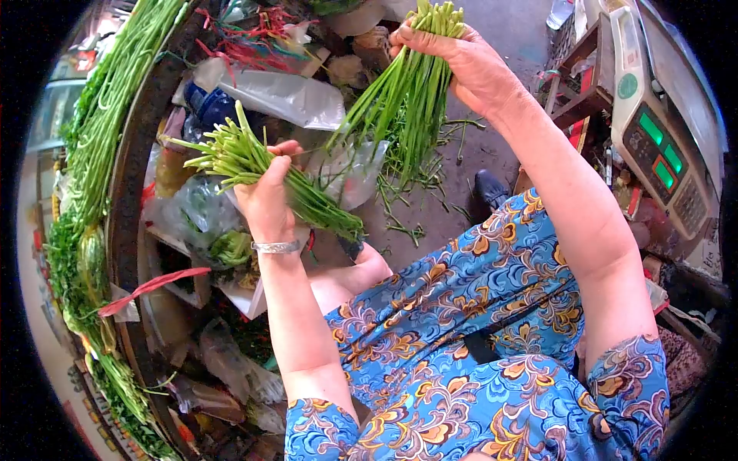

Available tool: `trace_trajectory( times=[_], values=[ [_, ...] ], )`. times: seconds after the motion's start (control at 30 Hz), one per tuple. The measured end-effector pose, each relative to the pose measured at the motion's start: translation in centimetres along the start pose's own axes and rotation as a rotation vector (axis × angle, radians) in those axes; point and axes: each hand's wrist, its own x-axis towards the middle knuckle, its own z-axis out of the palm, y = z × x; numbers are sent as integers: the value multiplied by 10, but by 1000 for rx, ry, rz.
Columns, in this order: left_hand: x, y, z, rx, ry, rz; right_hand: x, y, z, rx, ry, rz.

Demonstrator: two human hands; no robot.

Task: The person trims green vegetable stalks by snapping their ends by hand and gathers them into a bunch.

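The left hand (265, 188) is clamped around a bunch of green stems (327, 206), pale ends pointing left. The right hand (470, 61), farther forward, grips a second bunch (411, 96), its leafy ends hanging above scattered trimmings (409, 230) on the floor (455, 178). A digital scale (638, 127) stands to the right.

The right arm (565, 173) bends at the elbow (615, 257), the right hand (470, 65) curled in a grip. The left hand (265, 196) also grips, held farther back

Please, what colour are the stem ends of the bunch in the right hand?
The stem ends are pale yellowish green, best seen in the head view.
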Motion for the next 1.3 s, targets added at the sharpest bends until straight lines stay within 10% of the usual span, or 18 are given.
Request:
trace_trajectory(
  times=[0.8, 1.3],
  values=[
    [-26, 14, 58, -195, -770, -345, -21, 14, 42, -123, -397, 332],
    [-26, 15, 52, -236, -403, -315, -17, 18, 39, -145, -208, 165]
  ],
)
